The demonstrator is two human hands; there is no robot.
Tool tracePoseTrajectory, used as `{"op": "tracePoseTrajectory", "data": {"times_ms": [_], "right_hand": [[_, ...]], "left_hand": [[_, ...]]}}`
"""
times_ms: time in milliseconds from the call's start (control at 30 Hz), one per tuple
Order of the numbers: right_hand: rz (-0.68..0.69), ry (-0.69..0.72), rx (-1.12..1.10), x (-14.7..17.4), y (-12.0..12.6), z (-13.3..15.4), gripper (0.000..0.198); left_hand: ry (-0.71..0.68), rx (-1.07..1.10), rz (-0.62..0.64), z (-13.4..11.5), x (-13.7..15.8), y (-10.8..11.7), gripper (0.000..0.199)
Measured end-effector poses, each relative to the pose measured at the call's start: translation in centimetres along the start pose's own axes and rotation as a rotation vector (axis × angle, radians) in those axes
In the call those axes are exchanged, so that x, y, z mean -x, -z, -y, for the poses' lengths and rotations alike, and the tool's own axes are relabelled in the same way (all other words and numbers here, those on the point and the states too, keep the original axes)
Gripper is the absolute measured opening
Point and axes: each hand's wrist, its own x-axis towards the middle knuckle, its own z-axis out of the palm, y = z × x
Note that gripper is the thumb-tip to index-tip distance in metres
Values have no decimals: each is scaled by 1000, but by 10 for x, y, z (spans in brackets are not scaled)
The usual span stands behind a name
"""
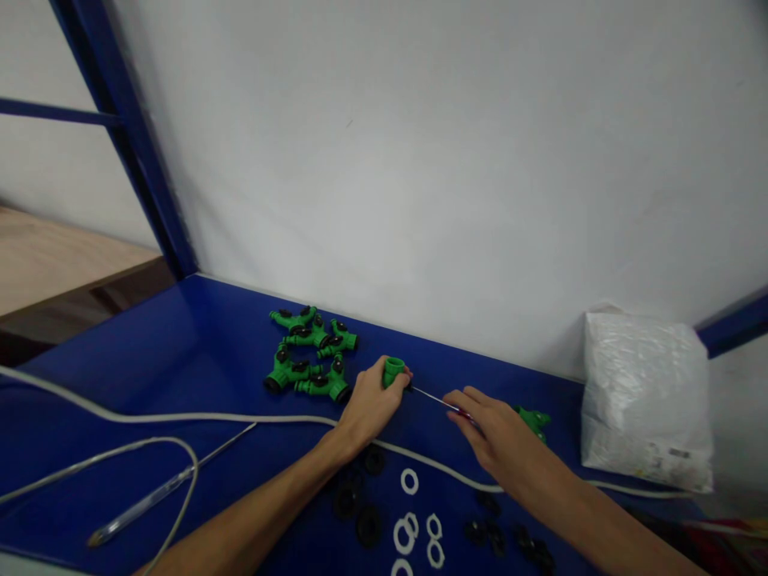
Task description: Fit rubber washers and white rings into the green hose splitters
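Note:
My left hand (377, 398) is closed round a green plastic hose connector (394, 370), its round opening facing up. My right hand (480, 424) grips a screwdriver (435, 398) by its reddish handle, most of which the fingers hide. The thin metal shaft points left and its tip meets a dark part at the connector's right side. Left of my left hand lie several green Y-shaped hose splitters (309, 340) with black valve levers. Another green piece (533, 419) shows partly behind my right hand.
White rings (410, 482) and black rings (368, 526) lie in front, with small black parts (486, 532) to their right. A pale cable (228, 418) crosses the blue table. A second, clear-handled screwdriver (141, 504) lies left. A white plastic package (645, 400) leans by the wall.

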Motion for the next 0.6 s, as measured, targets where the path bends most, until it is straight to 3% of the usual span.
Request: {"op": "tracePoseTrajectory", "data": {"times_ms": [167,300,433,600], "right_hand": [[232,-278,-465,-9,20,14,33],[436,-470,-793,-11,23,6,36],[519,-478,-963,-11,17,-9,39],[473,-315,-799,-2,19,-12,35]], "left_hand": [[-19,-35,-1,-5,1,3,19],[-34,-33,5,-8,1,5,19],[-66,-33,15,-10,3,5,18],[-25,39,56,-7,0,4,21]]}}
